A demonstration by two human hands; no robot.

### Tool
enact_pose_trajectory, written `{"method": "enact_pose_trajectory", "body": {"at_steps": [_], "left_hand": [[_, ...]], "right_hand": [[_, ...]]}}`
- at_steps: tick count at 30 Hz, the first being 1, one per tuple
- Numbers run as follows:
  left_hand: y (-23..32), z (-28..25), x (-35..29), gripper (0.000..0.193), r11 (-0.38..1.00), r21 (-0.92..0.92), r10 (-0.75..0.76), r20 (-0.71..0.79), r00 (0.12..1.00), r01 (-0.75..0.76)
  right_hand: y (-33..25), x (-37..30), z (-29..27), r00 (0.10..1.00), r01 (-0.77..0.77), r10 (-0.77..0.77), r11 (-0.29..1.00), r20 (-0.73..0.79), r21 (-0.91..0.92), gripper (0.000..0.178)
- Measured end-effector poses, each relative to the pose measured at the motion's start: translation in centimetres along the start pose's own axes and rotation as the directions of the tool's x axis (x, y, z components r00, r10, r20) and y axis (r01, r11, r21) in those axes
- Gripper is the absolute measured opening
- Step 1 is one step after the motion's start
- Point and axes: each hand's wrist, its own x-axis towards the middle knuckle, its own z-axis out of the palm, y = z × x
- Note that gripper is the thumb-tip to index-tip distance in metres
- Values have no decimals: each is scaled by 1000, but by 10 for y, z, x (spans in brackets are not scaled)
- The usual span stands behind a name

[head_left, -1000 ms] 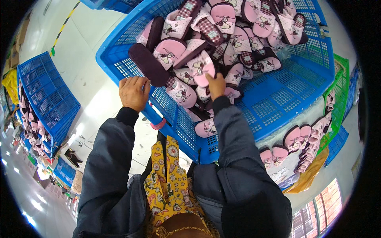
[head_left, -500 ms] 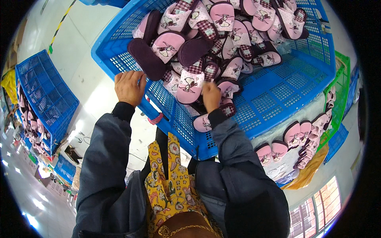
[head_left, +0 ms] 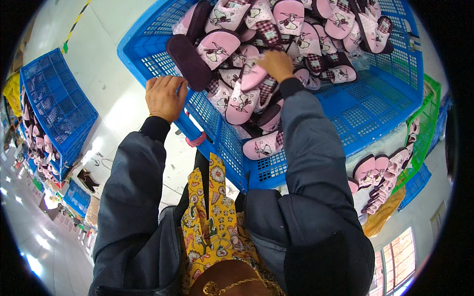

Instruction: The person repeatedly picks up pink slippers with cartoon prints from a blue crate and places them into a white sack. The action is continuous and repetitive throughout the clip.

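At the near left rim of the large blue plastic basket [head_left: 345, 118], rested the left hand [head_left: 165, 98], fingers close together and bent over the edge, thumb toward the right; could not tell how firmly clamped. Inside, over the middle of the heap, held a pale pink slipper [head_left: 253, 76] in the right hand [head_left: 275, 64], fingers clamped on its far right edge, slipper tilted and blurred. Just right of the left hand, saw a dark-soled slipper [head_left: 190, 61] with its sole turned up; by the near corner, a printed pink slipper [head_left: 261, 147] on its own side of the heap. Along the far side, saw printed slippers [head_left: 289, 18] crowded together, checked insoles showing on several. Outside to the right, noticed a row of slippers [head_left: 365, 171] near a green basket [head_left: 428, 130]; well apart to the left, a second blue basket [head_left: 59, 98]. Wore a yellow floral apron [head_left: 217, 227].
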Motion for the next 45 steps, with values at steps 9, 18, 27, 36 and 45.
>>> {"method": "enact_pose_trajectory", "body": {"at_steps": [9,18,27,36,45], "left_hand": [[1,-1,1,11,1000,20,-10,20,1000,10],[3,0,2,11,997,68,-31,38,999,29],[4,-3,2,10,998,65,27,-45,999,-24],[10,-5,7,10,998,36,-45,26,999,44],[9,-3,6,7,998,48,-47,6,999,46]], "right_hand": [[58,-44,45,999,26,-20,970,-29,242,57],[47,-34,20,971,217,-234,946,44,241,60],[46,-52,43,987,118,-82,955,-139,271,50],[36,-64,16,899,236,-106,935,-425,265,33],[52,-3,27,978,62,205,-399,23,915,18]]}}
